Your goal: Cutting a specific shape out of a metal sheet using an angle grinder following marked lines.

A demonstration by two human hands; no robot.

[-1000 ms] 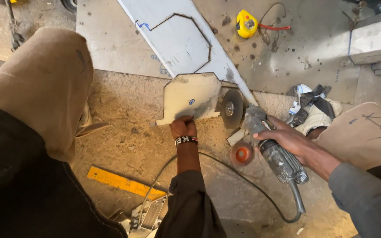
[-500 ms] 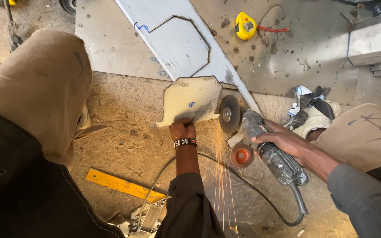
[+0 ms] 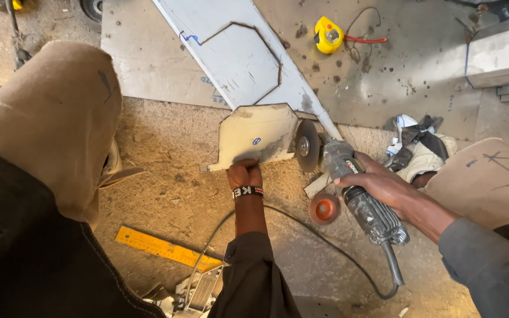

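Note:
My left hand [image 3: 244, 174] grips the lower edge of a cut sheet-metal piece [image 3: 254, 133], holding it tilted up off the ground. My right hand [image 3: 381, 182] is wrapped around the body of a grey angle grinder [image 3: 354, 188]. The grinder's disc [image 3: 307, 146] stands right at the right edge of the metal piece. No sparks show at the disc. A black cable [image 3: 319, 241] runs from the grinder's tail across the ground. Behind the piece lies a long metal sheet [image 3: 237, 53] with a matching cut-out outline.
A spare orange-centred disc [image 3: 324, 209] lies under the grinder. A yellow ruler [image 3: 166, 248] is near my left knee [image 3: 54, 118]. A yellow tape measure [image 3: 328, 34] rests on a large flat plate [image 3: 396, 65]. A shoe [image 3: 422, 156] and metal boxes [image 3: 502, 56] are at right.
Half a second ago sparks streamed down from the disc at the piece's edge; now none show. Both hands and the piece have stayed nearly in place.

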